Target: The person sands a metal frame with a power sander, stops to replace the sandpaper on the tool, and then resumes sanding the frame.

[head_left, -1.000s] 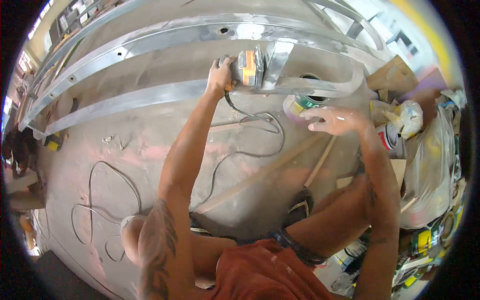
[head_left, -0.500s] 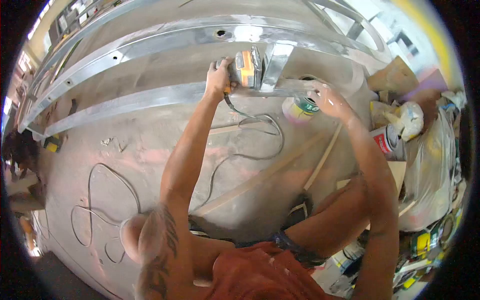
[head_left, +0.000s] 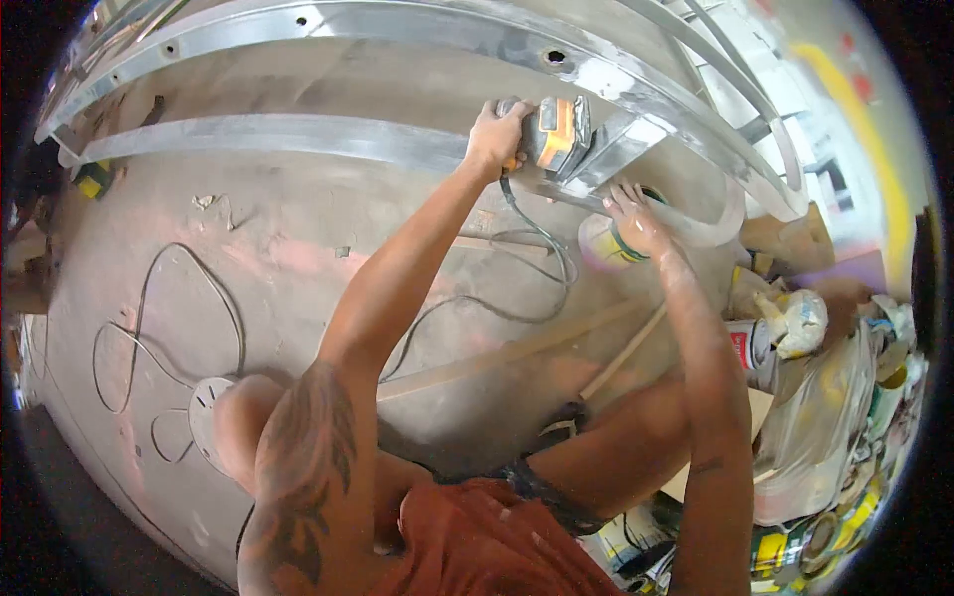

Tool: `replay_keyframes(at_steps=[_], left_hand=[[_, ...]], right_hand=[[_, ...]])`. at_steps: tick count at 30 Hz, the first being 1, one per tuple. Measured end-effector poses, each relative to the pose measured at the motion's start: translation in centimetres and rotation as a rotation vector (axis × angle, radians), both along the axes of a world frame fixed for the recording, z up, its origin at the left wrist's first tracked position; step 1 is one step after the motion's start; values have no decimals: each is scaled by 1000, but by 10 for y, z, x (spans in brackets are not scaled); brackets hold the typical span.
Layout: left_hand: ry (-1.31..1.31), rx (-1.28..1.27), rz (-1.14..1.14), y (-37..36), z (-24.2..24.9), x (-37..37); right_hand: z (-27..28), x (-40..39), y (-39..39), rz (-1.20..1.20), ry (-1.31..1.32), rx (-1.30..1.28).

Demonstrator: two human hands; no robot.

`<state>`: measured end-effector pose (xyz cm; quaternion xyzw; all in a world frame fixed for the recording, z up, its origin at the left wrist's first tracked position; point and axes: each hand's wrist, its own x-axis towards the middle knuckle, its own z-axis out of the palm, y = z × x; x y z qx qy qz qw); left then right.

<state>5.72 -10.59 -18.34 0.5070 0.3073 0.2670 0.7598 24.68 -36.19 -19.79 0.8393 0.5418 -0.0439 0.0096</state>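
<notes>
My left hand (head_left: pixel 497 137) is wrapped round the body of an orange and black power sander (head_left: pixel 558 132). The sander's pad faces the short crosspiece (head_left: pixel 626 149) of a grey metal frame, right beside it where it meets the lower rail (head_left: pixel 397 141). To the right of that joint, my right hand (head_left: pixel 641 223) lies with fingers stretched out on the rail, pale dust on its skin. Just below and behind these fingers stands an open paint can (head_left: pixel 599 241), partly covered by the hand. A dark cord (head_left: pixel 534 221) hangs from the sander.
The cord loops over the dusty floor (head_left: pixel 298 214). Wooden strips (head_left: pixel 517 350) lie in front of my legs. On the right are a red-labelled can (head_left: pixel 747 345), a plastic bag (head_left: pixel 820 427) and several paint cans. The frame's curved upper rail (head_left: pixel 427 27) runs across the back.
The view has turned, so the frame looks tilted. My right hand's fingers have straightened and sit nearer the crosspiece. The sander stays beside the crosspiece in my left hand.
</notes>
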Motion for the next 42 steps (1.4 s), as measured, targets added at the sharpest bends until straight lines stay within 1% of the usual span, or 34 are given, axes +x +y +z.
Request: replay_keyframes(at_steps=[1,2,4,6,8,10,11,12,14,15,18,21,23,24,27,29,30,32,34,36,38,39,41,42], left_hand=[[-26,22,10,1,0,1],[-33,13,17,2,0,0],[24,33,-22,1,3,-4],[1,4,-20,0,1,-7],[-11,-28,-15,-2,-5,-6],[-89,-53,44,-4,-8,-4],[-102,-52,-4,0,-8,-3],[-103,-55,-2,-2,-7,-5],[-10,34,-3,-1,-1,-5],[-16,31,3,-1,1,-7],[4,29,-51,0,2,-12],[-47,-12,-4,0,-6,-3],[-62,56,69,8,-20,13],[-64,55,69,7,-19,11],[-67,87,56,2,-12,-1],[0,48,-30,-2,-2,-12],[2,47,-30,-2,-2,-12],[-100,19,34,-5,-1,-10],[-99,12,61,-3,-6,-2],[-107,8,91,-1,-9,2],[-6,134,109,0,-13,4],[-6,134,108,-2,-10,0],[-36,58,39,-7,-1,-12],[-30,57,37,-5,-7,-7]], right_hand=[[1,-2,0,8,-6,-12],[0,-5,-2,-32,3,9],[-1,-7,-6,-66,5,23],[-6,-5,-5,40,-12,148],[-13,0,-7,4,-28,120],[-14,-3,-4,-28,-44,94],[-13,-5,-4,-43,-40,96],[-15,-3,-7,-59,-39,100],[-17,1,-8,-20,-65,96],[-17,3,-8,15,-84,91],[-20,2,-7,11,-93,118],[-11,-7,-6,0,-57,113],[-12,-6,-5,-4,-60,108],[-13,-4,-6,-9,-67,105],[-16,1,-8,30,-103,102],[-18,4,-8,48,-110,117],[-17,2,-7,67,-118,132],[-15,0,-6,47,-110,121],[-15,-2,-8,23,-103,109],[-12,-1,-8,109,-145,76],[-16,-1,-6,68,-121,123],[-18,-1,-6,26,-92,171],[-20,3,-8,27,-96,158],[-22,4,-8,31,-104,146]])
